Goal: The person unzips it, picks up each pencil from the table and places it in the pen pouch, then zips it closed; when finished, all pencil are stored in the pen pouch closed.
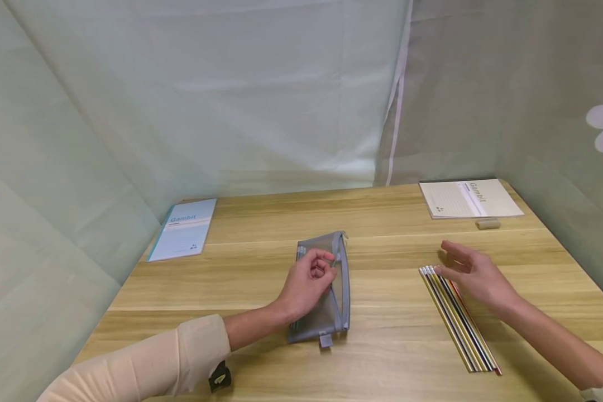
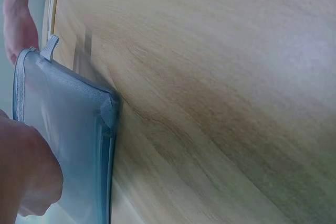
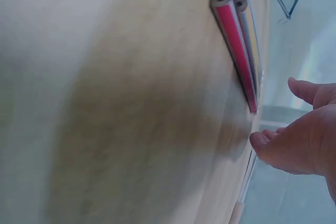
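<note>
A grey mesh pencil case point(image 1: 311, 329) lies in the middle of the wooden table, its zipped side gaping to the right. My left hand point(image 1: 305, 286) is over it with fingers curled, pinching the edge of the opening; in the left wrist view the case point(image 2: 76, 124) stands partly raised beside that hand. Slim striped items show through the mesh along its left side. To the right, several pencils point(image 1: 457, 318) lie side by side, among them a red pencil point(image 3: 233, 35). Above their far ends hovers my right hand point(image 1: 479, 276), thumb and fingers apart, holding nothing.
A blue notebook point(image 1: 183, 230) lies at the back left. At the back right is a cream notebook point(image 1: 469, 199), with a small grey-brown block point(image 1: 488, 223) just in front of it. Pale curtains point(image 1: 281, 100) hang behind and beside the table.
</note>
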Motion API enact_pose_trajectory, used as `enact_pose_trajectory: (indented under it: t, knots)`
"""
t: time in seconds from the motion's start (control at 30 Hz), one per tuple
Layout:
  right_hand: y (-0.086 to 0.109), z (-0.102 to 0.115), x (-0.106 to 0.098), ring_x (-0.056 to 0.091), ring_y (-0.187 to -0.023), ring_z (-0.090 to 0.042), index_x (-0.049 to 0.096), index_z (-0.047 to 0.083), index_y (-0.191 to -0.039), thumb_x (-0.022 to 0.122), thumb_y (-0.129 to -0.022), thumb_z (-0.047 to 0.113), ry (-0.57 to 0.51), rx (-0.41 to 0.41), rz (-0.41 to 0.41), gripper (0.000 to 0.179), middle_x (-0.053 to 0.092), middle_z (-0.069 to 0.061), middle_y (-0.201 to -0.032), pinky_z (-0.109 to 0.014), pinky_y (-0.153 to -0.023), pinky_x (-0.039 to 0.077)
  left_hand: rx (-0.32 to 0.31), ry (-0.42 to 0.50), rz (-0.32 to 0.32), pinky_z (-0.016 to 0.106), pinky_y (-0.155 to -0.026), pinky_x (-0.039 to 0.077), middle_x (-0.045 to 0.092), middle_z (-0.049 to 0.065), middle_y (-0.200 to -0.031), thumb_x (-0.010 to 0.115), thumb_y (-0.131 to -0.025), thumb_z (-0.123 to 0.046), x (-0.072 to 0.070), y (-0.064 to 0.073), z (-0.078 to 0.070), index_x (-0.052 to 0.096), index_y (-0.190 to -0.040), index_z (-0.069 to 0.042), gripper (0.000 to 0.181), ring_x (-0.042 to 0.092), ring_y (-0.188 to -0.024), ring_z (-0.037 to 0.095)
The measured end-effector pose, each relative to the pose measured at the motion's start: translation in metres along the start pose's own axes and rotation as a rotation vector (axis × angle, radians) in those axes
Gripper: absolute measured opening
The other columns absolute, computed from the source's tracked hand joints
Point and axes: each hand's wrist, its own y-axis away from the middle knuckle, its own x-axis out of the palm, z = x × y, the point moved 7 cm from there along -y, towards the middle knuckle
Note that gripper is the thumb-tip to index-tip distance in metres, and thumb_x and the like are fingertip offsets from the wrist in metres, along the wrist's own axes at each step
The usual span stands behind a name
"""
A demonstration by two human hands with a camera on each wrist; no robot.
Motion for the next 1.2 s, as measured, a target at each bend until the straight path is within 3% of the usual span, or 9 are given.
enact_pose_trajectory:
  t: [0.1, 0.17, 0.23, 0.4, 0.5, 0.67, 0.97, 1.2]
  knots:
    - [0.005, -0.006, -0.002, 0.049, -0.139, -0.055, 0.032, -0.01, -0.16, 0.071, -0.105, 0.024, 0.011, -0.007, -0.003, 0.076, 0.042, -0.034, -0.158, -0.034, -0.103, 0.054, -0.011, -0.006, 0.0, 0.024, -0.067, 0.057, 0.066, 0.005, -0.095, 0.068, -0.1, -0.004, -0.001, 0.0, 0.001, 0.062, -0.126, 0.001, 0.027, 0.063, -0.078, 0.015]
    - [0.008, -0.009, -0.004, 0.053, -0.134, -0.053, 0.036, -0.01, -0.158, 0.071, -0.104, 0.02, 0.027, -0.016, -0.008, 0.071, 0.046, -0.034, -0.155, -0.019, -0.092, 0.053, -0.012, -0.009, 0.001, 0.024, -0.067, 0.057, 0.066, 0.005, -0.095, 0.068, -0.101, -0.004, -0.001, 0.0, 0.001, 0.062, -0.126, 0.001, 0.026, 0.063, -0.078, 0.015]
    - [0.011, -0.013, -0.006, 0.058, -0.129, -0.049, 0.039, -0.01, -0.156, 0.071, -0.104, 0.017, 0.035, -0.022, -0.012, 0.067, 0.05, -0.033, -0.152, -0.011, -0.084, 0.049, -0.01, -0.009, 0.002, 0.024, -0.067, 0.057, 0.066, 0.005, -0.095, 0.068, -0.101, -0.004, -0.001, 0.0, 0.002, 0.062, -0.126, 0.001, 0.026, 0.063, -0.078, 0.016]
    - [0.018, -0.019, -0.01, 0.062, -0.106, -0.019, 0.05, -0.009, -0.149, 0.075, -0.1, 0.009, 0.045, -0.053, -0.031, 0.057, 0.064, -0.024, -0.13, -0.017, -0.078, 0.051, -0.011, -0.01, 0.0, 0.023, -0.067, 0.056, 0.066, 0.005, -0.096, 0.068, -0.101, -0.005, -0.002, 0.001, 0.002, 0.062, -0.126, 0.0, 0.026, 0.063, -0.079, 0.016]
    - [0.021, -0.021, -0.011, 0.059, -0.094, -0.008, 0.054, -0.008, -0.145, 0.076, -0.098, 0.006, 0.042, -0.069, -0.034, 0.053, 0.066, -0.018, -0.122, -0.021, -0.075, 0.052, -0.016, -0.013, -0.003, 0.023, -0.066, 0.056, 0.066, 0.005, -0.096, 0.068, -0.1, -0.004, -0.003, 0.001, 0.003, 0.062, -0.126, 0.0, 0.027, 0.062, -0.079, 0.015]
    - [0.027, -0.023, -0.009, 0.059, -0.093, -0.005, 0.055, -0.008, -0.144, 0.076, -0.097, 0.003, 0.046, -0.091, -0.025, 0.053, 0.066, -0.019, -0.129, -0.021, -0.074, 0.053, -0.019, -0.019, -0.003, 0.023, -0.066, 0.055, 0.066, 0.005, -0.096, 0.068, -0.1, -0.004, -0.004, 0.001, 0.004, 0.062, -0.126, 0.0, 0.027, 0.062, -0.078, 0.015]
    - [0.03, -0.024, -0.008, 0.057, -0.089, -0.005, 0.06, -0.01, -0.135, 0.078, -0.09, -0.006, 0.048, -0.162, -0.056, 0.049, 0.068, -0.015, -0.12, -0.022, -0.069, 0.051, -0.014, -0.022, -0.003, 0.023, -0.065, 0.056, 0.066, 0.005, -0.095, 0.068, -0.1, -0.004, -0.004, 0.0, 0.003, 0.062, -0.126, 0.0, 0.026, 0.063, -0.077, 0.015]
    - [0.029, -0.027, -0.007, 0.055, -0.085, -0.005, 0.061, -0.01, -0.133, 0.079, -0.089, -0.007, 0.029, -0.138, -0.06, 0.047, 0.067, -0.012, -0.112, -0.023, -0.064, 0.05, -0.015, -0.016, -0.004, 0.024, -0.065, 0.057, 0.066, 0.005, -0.095, 0.068, -0.1, -0.004, -0.004, 0.0, 0.004, 0.062, -0.125, -0.001, 0.026, 0.063, -0.076, 0.015]
